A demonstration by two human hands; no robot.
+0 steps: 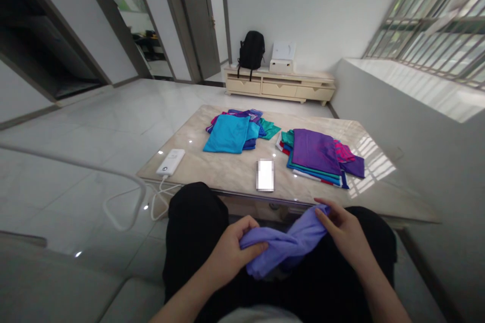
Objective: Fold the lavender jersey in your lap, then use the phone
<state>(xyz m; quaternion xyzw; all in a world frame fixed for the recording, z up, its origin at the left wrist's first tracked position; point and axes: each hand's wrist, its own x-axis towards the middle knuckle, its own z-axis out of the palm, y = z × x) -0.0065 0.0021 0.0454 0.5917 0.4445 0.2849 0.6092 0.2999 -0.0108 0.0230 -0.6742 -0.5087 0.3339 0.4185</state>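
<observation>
Fingers (252, 248) of left hand (227, 260) and right hand (343, 234) clenched on soft, twisted lilac fabric (282, 248), probably thin knit.

Bright daylight from barred window (435, 15); sun stripes, glare on marble table (373, 176); shiny floor (76, 131); walls (314, 10) bend toward edges; purple cloth (284, 245) evenly lit; phone (265, 175) pixelated.

Lilac knit cloth garment (284, 243): matt, soft-looking. Beige stone-like rectangular tabletop (227, 171): smooth, glossy. White rectangular power bank (171, 161) on that tabletop: smooth plastic.
</observation>
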